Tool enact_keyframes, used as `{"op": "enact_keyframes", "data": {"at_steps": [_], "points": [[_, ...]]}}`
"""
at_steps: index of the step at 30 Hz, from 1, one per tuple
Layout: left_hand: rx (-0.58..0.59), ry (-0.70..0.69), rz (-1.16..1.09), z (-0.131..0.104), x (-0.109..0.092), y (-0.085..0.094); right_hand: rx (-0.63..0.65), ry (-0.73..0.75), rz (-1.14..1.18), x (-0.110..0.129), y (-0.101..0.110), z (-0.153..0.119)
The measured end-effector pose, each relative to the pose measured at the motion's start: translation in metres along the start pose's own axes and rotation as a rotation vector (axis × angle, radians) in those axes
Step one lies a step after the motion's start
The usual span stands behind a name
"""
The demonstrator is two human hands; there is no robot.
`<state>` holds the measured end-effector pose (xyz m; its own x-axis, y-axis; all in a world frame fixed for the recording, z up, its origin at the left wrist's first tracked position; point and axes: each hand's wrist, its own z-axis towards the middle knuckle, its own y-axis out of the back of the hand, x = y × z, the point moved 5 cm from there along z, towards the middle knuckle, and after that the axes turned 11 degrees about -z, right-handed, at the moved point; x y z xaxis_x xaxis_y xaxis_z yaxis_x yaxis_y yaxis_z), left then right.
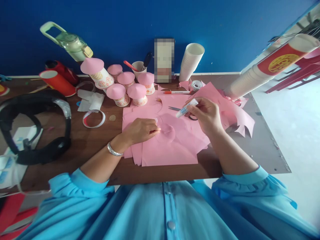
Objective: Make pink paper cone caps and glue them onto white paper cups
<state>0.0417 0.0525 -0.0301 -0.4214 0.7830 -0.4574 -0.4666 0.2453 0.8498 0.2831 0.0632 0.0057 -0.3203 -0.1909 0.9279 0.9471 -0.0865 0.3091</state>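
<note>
My right hand (207, 115) grips a small white glue tube (187, 108), its tip pointing down and left over the paper. My left hand (143, 130) is closed, with a small translucent cap (156, 120) at its fingertips. Near those fingers a pink paper circle (168, 135) lies on pink paper sheets (172, 156). Partly hidden behind the tube and right hand are scissors (174, 108). Several paper cups with pink cone roofs, such as this tall one (96, 71), stand at the back left.
At the back are a cup holding markers (139, 66), a blurred upright phone (164, 60), stacked white cups (191, 61) and a tape roll (196, 85). Pink scraps (235, 113) and a long cup stack (265, 70) lie right. Leftward sit a black headset (37, 153) and green bottle (72, 45).
</note>
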Motion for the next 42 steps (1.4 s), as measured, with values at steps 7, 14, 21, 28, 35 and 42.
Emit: {"op": "enact_keyframes", "data": {"at_steps": [7, 14, 21, 28, 35, 42], "points": [[0.044, 0.016, 0.026, 0.002, -0.002, 0.001, 0.21, 0.027, -0.21, -0.005, -0.031, -0.015], [0.067, 0.075, 0.006, 0.001, 0.001, -0.002, 0.143, 0.3, -0.609, 0.007, -0.033, -0.018], [0.088, 0.164, -0.077, 0.005, 0.003, -0.004, -0.097, -0.062, 0.147, -0.004, 0.002, -0.008], [-0.054, 0.18, -0.257, 0.014, -0.012, 0.019, 0.151, -0.32, 0.715, -0.017, -0.031, -0.016], [-0.453, 0.278, -0.814, 0.031, -0.036, 0.027, 0.31, -0.253, 0.703, -0.012, -0.058, -0.031], [-0.725, 0.397, -1.123, 0.032, -0.037, 0.016, 0.281, -0.111, 0.531, -0.004, -0.046, -0.028]]}}
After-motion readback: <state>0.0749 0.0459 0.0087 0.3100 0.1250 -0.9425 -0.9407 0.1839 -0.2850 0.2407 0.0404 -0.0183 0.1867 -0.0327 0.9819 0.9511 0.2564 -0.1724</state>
